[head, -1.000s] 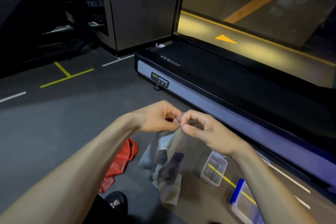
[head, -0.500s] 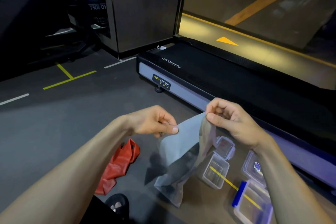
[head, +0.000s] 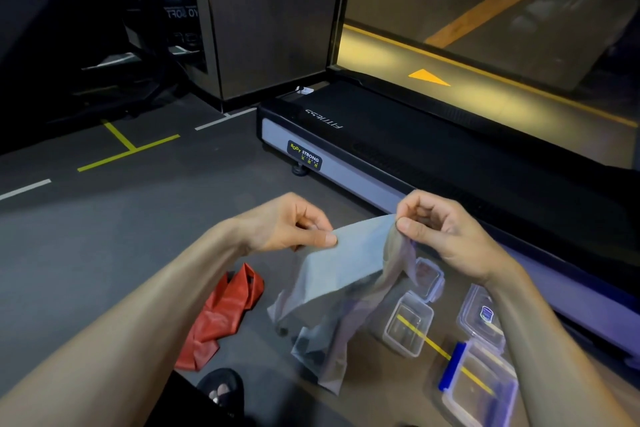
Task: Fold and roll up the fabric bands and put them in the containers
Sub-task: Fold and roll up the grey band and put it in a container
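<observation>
— Hanging above the floor, grey band [head: 349,267], top edge stretched between both hands?
— Yes. Left hand [head: 291,224] pinches one corner, right hand [head: 440,229] the other. Red band [head: 221,317] lies crumpled beside; clear containers [head: 408,324] near the treadmill [head: 398,149].

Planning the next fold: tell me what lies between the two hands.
In the head view, the grey band's top edge spans from left hand to right hand.

Bare forearms, no sleeves; one foot [head: 221,388] in seemingly black open-toed sandal.
</observation>
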Tool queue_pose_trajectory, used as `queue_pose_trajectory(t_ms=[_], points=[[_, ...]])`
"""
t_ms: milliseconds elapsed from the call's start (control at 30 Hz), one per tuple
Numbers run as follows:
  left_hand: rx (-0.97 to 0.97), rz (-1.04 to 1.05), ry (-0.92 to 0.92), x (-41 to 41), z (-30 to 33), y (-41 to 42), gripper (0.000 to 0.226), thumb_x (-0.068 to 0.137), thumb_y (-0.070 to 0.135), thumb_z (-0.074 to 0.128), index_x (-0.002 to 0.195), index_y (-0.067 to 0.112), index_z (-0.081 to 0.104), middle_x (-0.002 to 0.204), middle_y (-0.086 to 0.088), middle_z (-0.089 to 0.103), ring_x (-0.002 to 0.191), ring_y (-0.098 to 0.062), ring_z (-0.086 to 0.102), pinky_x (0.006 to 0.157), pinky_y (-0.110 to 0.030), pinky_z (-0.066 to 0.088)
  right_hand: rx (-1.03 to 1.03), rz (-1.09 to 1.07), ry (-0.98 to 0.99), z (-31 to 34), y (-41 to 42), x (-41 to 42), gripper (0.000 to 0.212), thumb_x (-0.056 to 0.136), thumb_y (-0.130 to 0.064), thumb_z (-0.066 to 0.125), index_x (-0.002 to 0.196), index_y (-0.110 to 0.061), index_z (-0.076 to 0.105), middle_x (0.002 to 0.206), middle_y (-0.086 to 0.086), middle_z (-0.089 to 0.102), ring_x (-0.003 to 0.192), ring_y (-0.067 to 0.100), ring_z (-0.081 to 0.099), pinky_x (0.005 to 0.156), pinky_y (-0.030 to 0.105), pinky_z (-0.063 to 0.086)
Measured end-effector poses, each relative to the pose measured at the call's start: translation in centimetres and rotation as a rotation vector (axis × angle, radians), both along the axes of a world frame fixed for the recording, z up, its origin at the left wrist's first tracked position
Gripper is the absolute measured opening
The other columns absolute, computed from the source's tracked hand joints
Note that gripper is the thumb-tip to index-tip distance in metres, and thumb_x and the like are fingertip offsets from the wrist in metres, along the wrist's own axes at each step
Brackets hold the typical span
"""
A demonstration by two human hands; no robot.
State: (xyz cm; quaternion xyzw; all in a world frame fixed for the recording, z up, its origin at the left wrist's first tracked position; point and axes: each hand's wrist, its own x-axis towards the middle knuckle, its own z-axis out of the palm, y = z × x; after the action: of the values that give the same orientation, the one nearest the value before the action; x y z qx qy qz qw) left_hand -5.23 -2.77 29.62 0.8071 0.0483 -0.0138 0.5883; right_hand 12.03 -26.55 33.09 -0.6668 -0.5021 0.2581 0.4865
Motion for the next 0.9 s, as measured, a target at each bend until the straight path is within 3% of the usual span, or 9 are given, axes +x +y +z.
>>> queue_pose_trajectory(t_ms=[100,167,233,333,467,533,600,733,900], points=[[-0.031,0.017,-0.039,0.1,0.1,0.0,0.03,0.087,0.037,0.077,0.095,0.008,0.076,0.079,-0.032,0.061,0.074,-0.025,0.05,0.07,-0.041,0.039,-0.057,-0.015,-0.014,-0.8,0.0,0.3,0.007,0.098,-0.013,0.065,0.092,-0.017,0.066,0.086,-0.004,0.067,0.08,0.011,0.06,0.077,0.027,0.049],[-0.037,0.015,-0.067,0.4,0.1,-0.2,0.029,0.088,0.035,0.075,0.096,0.007,0.076,0.092,-0.037,0.066,0.079,-0.026,0.055,0.074,-0.045,0.042,-0.106,-0.001,-0.002,-1.6,0.1,0.2,0.008,0.099,-0.012,0.064,0.093,-0.017,0.065,0.108,-0.003,0.072,0.097,0.014,0.067,0.087,0.032,0.052],[-0.033,-0.003,-0.077,0.7,0.0,-0.5,0.031,0.089,0.039,0.075,0.098,0.009,0.076,0.096,-0.038,0.067,0.082,-0.025,0.056,0.077,-0.046,0.042,-0.138,0.034,0.009,-2.0,0.5,-0.3,0.005,0.1,-0.007,0.062,0.095,-0.009,0.062,0.129,-0.006,0.068,0.118,0.013,0.066,0.099,0.031,0.051],[-0.016,-0.044,-0.05,1.3,-0.3,-1.0,0.045,0.085,0.058,0.073,0.097,0.015,0.076,0.079,-0.027,0.062,0.079,-0.024,0.046,0.071,-0.046,0.037,-0.113,0.105,-0.016,-2.3,1.4,-1.5,0.004,0.1,-0.004,0.062,0.096,-0.005,0.061,0.145,-0.004,0.058,0.132,0.013,0.057,0.111,0.04,0.047],[0.058,-0.095,-0.094,1.6,0.0,-1.6,0.024,0.092,0.041,0.069,0.084,0.02,0.074,0.071,-0.016,0.053,0.069,-0.022,0.042,0.064,-0.041,0.035,-0.058,0.207,0.005,-2.4,2.8,-3.3,0.002,0.099,-0.009,0.063,0.097,-0.008,0.062,0.146,0.007,0.057,0.141,0.014,0.05,0.118,0.041,0.039],[0.097,-0.086,-0.085,1.7,0.2,-1.8,0.021,0.096,0.025,0.068,0.075,0.023,0.07,0.067,-0.011,0.05,0.063,-0.021,0.038,0.06,-0.039,0.032,-0.052,0.2,0.056,-2.1,3.0,-3.4,0.008,0.099,-0.012,0.062,0.099,-0.005,0.061,0.143,0.007,0.06,0.138,0.015,0.052,0.115,0.037,0.041],[0.126,-0.068,-0.083,1.7,0.2,-1.9,0.029,0.098,0.015,0.066,0.07,0.022,0.066,0.063,-0.009,0.047,0.061,-0.021,0.036,0.058,-0.037,0.03,-0.076,0.195,0.044,-1.9,3.1,-3.3,0.012,0.099,-0.016,0.062,0.101,-0.005,0.061,0.127,0.0,0.067,0.119,0.015,0.062,0.104,0.035,0.046],[0.116,-0.076,-0.045,1.5,0.0,-1.9,0.021,0.096,0.033,0.071,0.086,0.014,0.071,0.068,-0.021,0.052,0.066,-0.02,0.04,0.062,-0.035,0.034,-0.172,0.192,-0.058,-1.7,2.8,-2.5,0.006,0.101,-0.011,0.063,0.101,-0.006,0.062,0.09,0.006,0.06,0.085,0.016,0.055,0.082,0.033,0.046],[0.119,-0.103,0.122,0.8,-0.5,-0.6,0.019,0.095,0.029,0.073,0.092,0.011,0.07,0.068,0.0,0.058,0.064,-0.013,0.044,0.062,-0.029,0.036,-0.209,0.119,-0.092,-1.1,1.7,-0.9,0.008,0.099,-0.006,0.064,0.093,-0.011,0.064,0.081,-0.004,0.057,0.073,0.013,0.047,0.069,0.028,0.039]])
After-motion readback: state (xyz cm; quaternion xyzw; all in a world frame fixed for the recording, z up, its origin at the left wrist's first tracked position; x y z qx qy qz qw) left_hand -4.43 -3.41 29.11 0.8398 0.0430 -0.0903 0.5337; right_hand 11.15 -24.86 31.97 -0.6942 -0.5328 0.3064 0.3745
